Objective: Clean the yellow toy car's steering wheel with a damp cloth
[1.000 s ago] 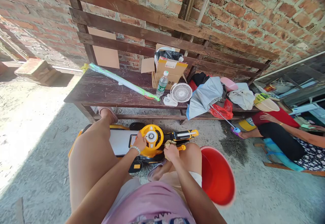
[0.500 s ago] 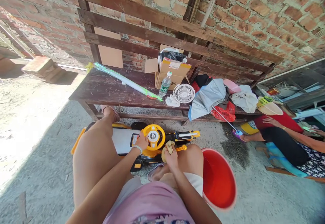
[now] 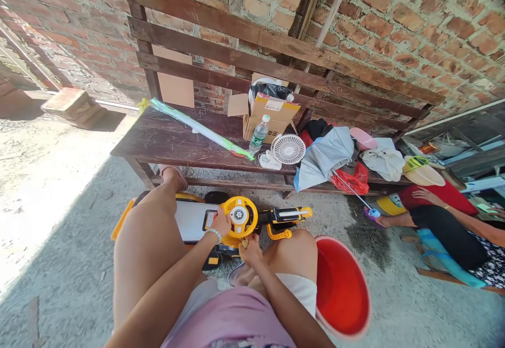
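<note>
A yellow and black toy ride-on car (image 3: 236, 222) lies on the concrete between my knees. My left hand (image 3: 222, 222) grips the left rim of its yellow steering wheel (image 3: 240, 215), fingers closed. Just below the wheel, my right hand (image 3: 250, 252) is closed around a small tan cloth (image 3: 245, 242), mostly hidden in the fist, pressed against the car. A bead bracelet sits on my left wrist.
A red plastic basin (image 3: 343, 290) stands by my right knee. The wooden bench (image 3: 169, 143) ahead carries a cardboard box, water bottle, small white fan, folded grey umbrella and bags. Another person sits on the ground at the right (image 3: 445, 222). A brick wall rises behind.
My right hand with the cloth has moved left and down, from beside the wheel to just under it. My left hand stays on the wheel.
</note>
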Tool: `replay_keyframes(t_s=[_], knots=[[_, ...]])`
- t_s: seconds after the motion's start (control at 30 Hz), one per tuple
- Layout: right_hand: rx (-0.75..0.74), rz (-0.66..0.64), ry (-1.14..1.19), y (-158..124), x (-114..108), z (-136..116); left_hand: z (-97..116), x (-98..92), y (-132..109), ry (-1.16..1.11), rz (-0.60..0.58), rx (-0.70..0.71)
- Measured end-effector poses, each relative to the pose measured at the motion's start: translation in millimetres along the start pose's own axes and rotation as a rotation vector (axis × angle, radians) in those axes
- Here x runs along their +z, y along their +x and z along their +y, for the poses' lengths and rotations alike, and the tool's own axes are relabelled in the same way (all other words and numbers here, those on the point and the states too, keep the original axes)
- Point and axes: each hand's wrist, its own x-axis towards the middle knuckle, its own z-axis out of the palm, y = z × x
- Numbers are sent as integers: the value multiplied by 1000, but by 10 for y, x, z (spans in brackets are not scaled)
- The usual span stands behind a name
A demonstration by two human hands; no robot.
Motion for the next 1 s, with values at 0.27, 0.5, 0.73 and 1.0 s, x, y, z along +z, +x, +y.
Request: replay_keyframes(t_s=[0.27, 0.5, 0.73, 1.0], knots=[[-26, 263, -247, 16, -431, 196, -55, 42, 56, -61, 11, -2], [45, 181, -437, 233, -182, 133, -49, 15, 28, -30, 3, -3], [4, 145, -323, 368, 207, -50, -66, -1, 9, -27, 25, 20], [-131, 64, -206, 190, 484, 112, -102, 8, 33, -23, 16, 35]])
